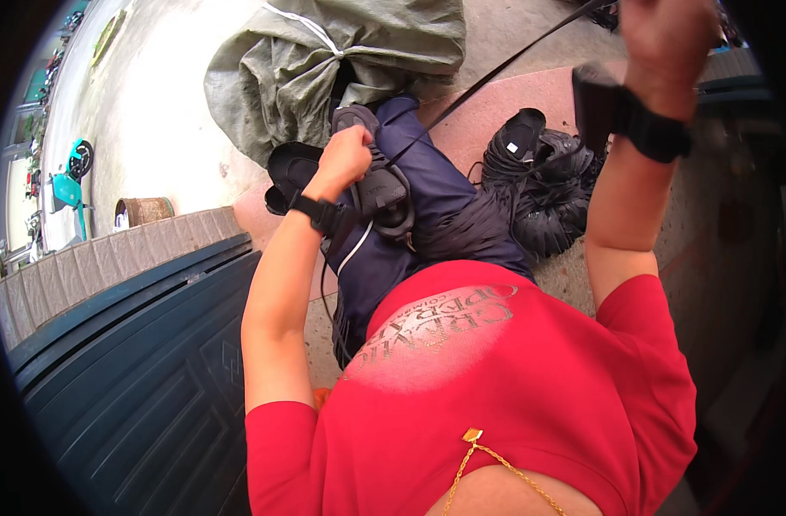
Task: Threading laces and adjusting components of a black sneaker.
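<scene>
black cord [496, 69] runs taut between both hands: left hand [345, 155] fisted, right hand [668, 43] clenched, raised.

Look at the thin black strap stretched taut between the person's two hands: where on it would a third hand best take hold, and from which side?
Grip the thin black strap along its free middle span, between the left hand and the raised right hand. Come from above, fingers closing across its narrow width: it runs straight, taut and clear of the pink floor there, while near the left hand it sinks among the black sandals.
</scene>
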Action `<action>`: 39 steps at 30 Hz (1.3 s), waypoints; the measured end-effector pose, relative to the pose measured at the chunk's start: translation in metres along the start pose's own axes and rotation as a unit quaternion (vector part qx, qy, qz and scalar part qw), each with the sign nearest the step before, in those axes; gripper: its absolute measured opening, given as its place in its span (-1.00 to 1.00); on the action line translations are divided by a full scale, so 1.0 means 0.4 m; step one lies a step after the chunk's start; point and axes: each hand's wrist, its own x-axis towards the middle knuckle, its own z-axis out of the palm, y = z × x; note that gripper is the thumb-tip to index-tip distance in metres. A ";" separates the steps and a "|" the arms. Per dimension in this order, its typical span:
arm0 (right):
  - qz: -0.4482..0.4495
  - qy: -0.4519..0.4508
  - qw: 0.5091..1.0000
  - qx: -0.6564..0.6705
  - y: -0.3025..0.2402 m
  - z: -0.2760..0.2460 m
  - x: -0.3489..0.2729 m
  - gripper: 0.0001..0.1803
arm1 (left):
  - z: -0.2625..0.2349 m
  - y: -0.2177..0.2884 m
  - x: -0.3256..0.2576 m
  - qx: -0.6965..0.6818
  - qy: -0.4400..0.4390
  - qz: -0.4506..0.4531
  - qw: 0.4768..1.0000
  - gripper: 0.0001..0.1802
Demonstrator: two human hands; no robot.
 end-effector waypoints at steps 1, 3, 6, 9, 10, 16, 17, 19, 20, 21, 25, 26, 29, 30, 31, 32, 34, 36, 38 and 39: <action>0.065 -0.019 0.997 -0.042 0.027 -0.016 -0.014 -0.71 | -0.009 -0.029 -0.007 0.017 0.002 0.016 1.000 -0.75; 0.255 -0.105 0.957 -0.093 0.138 0.004 -0.109 -0.72 | -0.025 -0.129 -0.038 0.050 -0.008 0.058 0.997 -0.80; 0.282 -0.288 0.900 -0.163 0.297 0.039 -0.310 -0.89 | -0.038 -0.125 -0.076 0.119 -0.034 0.107 0.986 -0.80; 0.312 -0.448 0.802 -0.243 0.396 0.079 -0.524 -0.80 | -0.038 -0.140 -0.080 0.113 -0.017 0.124 0.986 -0.80; 0.336 -0.477 0.754 -0.301 0.391 0.096 -0.569 -0.79 | -0.036 -0.149 -0.083 0.103 0.003 0.142 0.984 -0.82; 0.149 -0.505 0.713 -0.463 0.427 0.132 -0.683 -0.85 | -0.062 -0.158 -0.078 -0.104 -0.011 0.020 0.994 -0.86; 0.093 -0.532 0.695 -0.474 0.419 0.134 -0.677 -0.86 | -0.074 -0.148 -0.088 -0.139 -0.024 -0.026 0.990 -0.87; 0.069 -0.531 0.673 -0.510 0.418 0.144 -0.686 -0.89 | -0.083 -0.145 -0.099 -0.163 -0.023 -0.055 0.985 -0.88; 0.041 -0.527 0.651 -0.544 0.418 0.151 -0.688 -0.90 | -0.088 -0.147 -0.104 -0.186 -0.018 -0.085 0.979 -0.88; 0.017 -0.523 0.655 -0.545 0.420 0.153 -0.688 -0.92 | -0.088 -0.152 -0.106 -0.207 -0.021 -0.099 0.973 -0.90; 0.015 -0.556 0.622 -0.551 0.430 0.166 -0.677 -0.91 | -0.087 -0.157 -0.117 -0.237 -0.028 -0.115 0.964 -0.88; 0.016 -0.588 0.604 -0.537 0.437 0.168 -0.673 -0.89 | -0.085 -0.159 -0.118 -0.255 -0.028 -0.115 0.960 -0.88; 0.016 -0.643 0.583 -0.496 0.454 0.163 -0.657 -0.86 | -0.081 -0.164 -0.116 -0.287 -0.031 -0.119 0.950 -0.87; 0.018 -0.667 0.579 -0.469 0.458 0.157 -0.653 -0.86 | -0.080 -0.163 -0.115 -0.300 -0.034 -0.124 0.945 -0.87; 0.018 -0.666 0.579 -0.469 0.464 0.149 -0.650 -0.86 | -0.080 -0.163 -0.115 -0.300 -0.034 -0.123 0.945 -0.87; 0.030 -0.632 0.628 -0.453 0.467 0.139 -0.649 -0.87 | -0.079 -0.163 -0.115 -0.291 -0.036 -0.124 0.948 -0.85; 0.043 -0.596 0.674 -0.435 0.466 0.115 -0.653 -0.88 | -0.070 -0.164 -0.119 -0.282 -0.040 -0.126 0.950 -0.83; 0.057 -0.560 0.724 -0.398 0.456 0.102 -0.652 -0.90 | -0.046 -0.163 -0.130 -0.164 -0.035 -0.103 0.980 -0.76; 0.075 -0.546 0.722 -0.418 0.465 0.104 -0.662 -0.91 | -0.022 -0.173 -0.124 -0.149 -0.010 -0.080 0.986 -0.76; 0.069 -0.544 0.728 -0.413 0.465 0.108 -0.665 -0.91 | -0.007 -0.191 -0.117 -0.119 0.013 -0.059 0.991 -0.80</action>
